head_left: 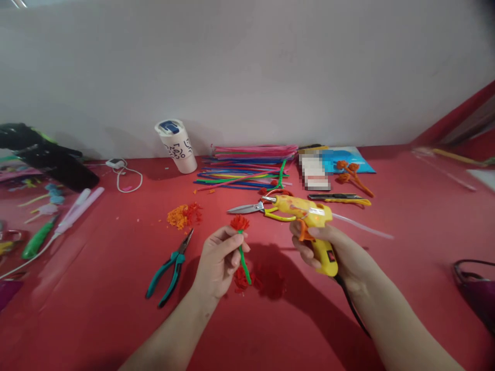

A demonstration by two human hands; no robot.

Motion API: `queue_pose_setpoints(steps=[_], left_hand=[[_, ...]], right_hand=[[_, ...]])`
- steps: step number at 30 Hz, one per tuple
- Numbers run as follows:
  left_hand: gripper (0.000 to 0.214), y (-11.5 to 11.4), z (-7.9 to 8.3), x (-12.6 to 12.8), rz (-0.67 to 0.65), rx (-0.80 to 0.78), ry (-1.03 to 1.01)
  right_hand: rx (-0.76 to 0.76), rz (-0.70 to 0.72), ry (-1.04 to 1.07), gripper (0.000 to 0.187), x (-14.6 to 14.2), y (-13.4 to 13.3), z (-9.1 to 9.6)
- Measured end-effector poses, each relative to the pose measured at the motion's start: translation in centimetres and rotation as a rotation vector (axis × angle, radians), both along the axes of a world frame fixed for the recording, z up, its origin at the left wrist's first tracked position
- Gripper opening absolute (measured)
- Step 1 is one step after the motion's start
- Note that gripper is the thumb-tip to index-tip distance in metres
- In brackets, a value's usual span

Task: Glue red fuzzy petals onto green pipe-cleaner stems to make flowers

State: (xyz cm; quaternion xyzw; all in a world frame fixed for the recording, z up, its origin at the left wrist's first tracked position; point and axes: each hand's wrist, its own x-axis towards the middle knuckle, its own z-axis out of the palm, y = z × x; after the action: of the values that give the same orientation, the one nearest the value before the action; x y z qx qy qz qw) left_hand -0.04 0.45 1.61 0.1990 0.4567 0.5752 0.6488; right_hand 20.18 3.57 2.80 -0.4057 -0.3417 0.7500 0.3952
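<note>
L hand pinches the pipe-cleaner flower by its green stem, red head up; R hand wrapped round glue gun just right, nozzle apart from flower; head looks formed, no glue on yet; red scraps beneath grip; scissors beyond; pliers left.

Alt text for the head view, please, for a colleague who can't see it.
The left hand pinches a red pipe-cleaner flower by its green stem while the right hand grips a yellow glue gun over a red table. Teal pliers, scissors and a stack of coloured pipe cleaners lie nearby.
</note>
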Motion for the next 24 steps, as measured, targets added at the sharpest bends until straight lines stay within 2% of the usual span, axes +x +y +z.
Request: queue_pose_setpoints(steps=[3, 7, 13, 15, 17, 24], left_hand=[[0.022, 0.1, -0.4, 0.0, 0.055, 0.040, 0.160], [0.018, 0.0, -1.1, 0.0, 0.106, 0.091, 0.343], [0.015, -0.1, -1.0, 0.1, 0.129, 0.066, 0.406], [0.014, 0.0, -0.9, 0.1, 0.134, 0.057, 0.408], [0.014, 0.2, -0.9, 0.0, 0.135, 0.064, 0.419], [0.014, 0.2, -0.9, 0.0, 0.129, 0.069, 0.439]], right_hand=[[0.124, 0.021, -0.138, 0.019, -0.9, -1.5, 0.8], [0.315, 0.055, -0.434, 0.022, -2.0, -3.1, 0.6], [0.863, 0.064, -0.737, 0.018, -2.9, -3.9, -0.2], [0.977, 0.065, -0.811, 0.018, -3.0, -3.8, -0.4], [1.034, 0.057, -0.877, 0.020, -3.2, -3.7, -0.5], [1.092, 0.027, -1.004, 0.024, -3.5, -3.6, -0.5]])
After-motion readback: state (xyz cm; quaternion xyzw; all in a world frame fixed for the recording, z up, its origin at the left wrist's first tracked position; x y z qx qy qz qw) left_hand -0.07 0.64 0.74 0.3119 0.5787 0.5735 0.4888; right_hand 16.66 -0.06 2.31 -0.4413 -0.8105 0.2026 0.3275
